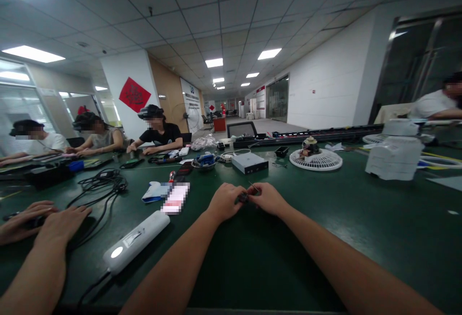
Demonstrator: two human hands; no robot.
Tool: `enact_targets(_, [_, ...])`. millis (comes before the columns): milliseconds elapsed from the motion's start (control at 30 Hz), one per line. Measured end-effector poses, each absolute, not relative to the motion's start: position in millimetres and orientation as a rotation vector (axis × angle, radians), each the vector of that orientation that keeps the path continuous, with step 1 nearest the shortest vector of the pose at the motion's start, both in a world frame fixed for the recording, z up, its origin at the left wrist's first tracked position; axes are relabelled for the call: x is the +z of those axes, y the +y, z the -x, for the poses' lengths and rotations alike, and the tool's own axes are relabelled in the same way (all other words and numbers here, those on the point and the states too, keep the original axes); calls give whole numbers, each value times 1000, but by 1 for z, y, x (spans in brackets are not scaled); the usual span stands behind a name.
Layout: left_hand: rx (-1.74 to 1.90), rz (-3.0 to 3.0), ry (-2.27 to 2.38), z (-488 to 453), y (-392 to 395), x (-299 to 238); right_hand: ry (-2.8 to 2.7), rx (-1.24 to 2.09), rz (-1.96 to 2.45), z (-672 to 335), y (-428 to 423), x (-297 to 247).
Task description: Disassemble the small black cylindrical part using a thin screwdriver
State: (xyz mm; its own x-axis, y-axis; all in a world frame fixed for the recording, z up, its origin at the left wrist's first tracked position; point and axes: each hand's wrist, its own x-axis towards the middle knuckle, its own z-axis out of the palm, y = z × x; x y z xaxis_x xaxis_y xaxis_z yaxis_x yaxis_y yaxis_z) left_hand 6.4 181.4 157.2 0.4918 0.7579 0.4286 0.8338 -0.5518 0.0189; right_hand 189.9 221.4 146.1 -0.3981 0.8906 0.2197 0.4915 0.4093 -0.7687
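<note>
One small dark part (244, 197) is gripped by the left hand (226, 203) above the green surface (267, 262), a thin piece (253, 187) pinched beside it by the right hand (269, 199); handling judged unfinished, remaining steps indeterminable; grey box (249, 162) beyond, untouched.

No wording can be made out with certainty. On the white pillar (111, 67) at the far left, a red diamond sign (134, 94) is marked with dark brush-like characters. Farther back, the white wall panel (191, 95) is topped by a blue-and-dark logo, with rows of dark lettering set below, too small to be read. The pink-and-white screen (175, 198) on the near left of the table (288, 267) is blurred into blocks.
</note>
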Motion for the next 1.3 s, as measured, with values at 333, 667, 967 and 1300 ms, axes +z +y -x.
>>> enact_targets(333, [-585,2332,-1666,-5,188,149,-2084,463,1290,-193,223,152])
enact_targets(667, [-602,2372,-1600,-4,187,151,-2382,217,1288,-195,218,157])
enact_targets(967, [-568,2410,-1523,-4,186,154,-2294,274,1227,-193,218,156])
enact_targets(1300, [-562,2283,-1682,-5,188,154,-2187,211,1563,-193,219,157])
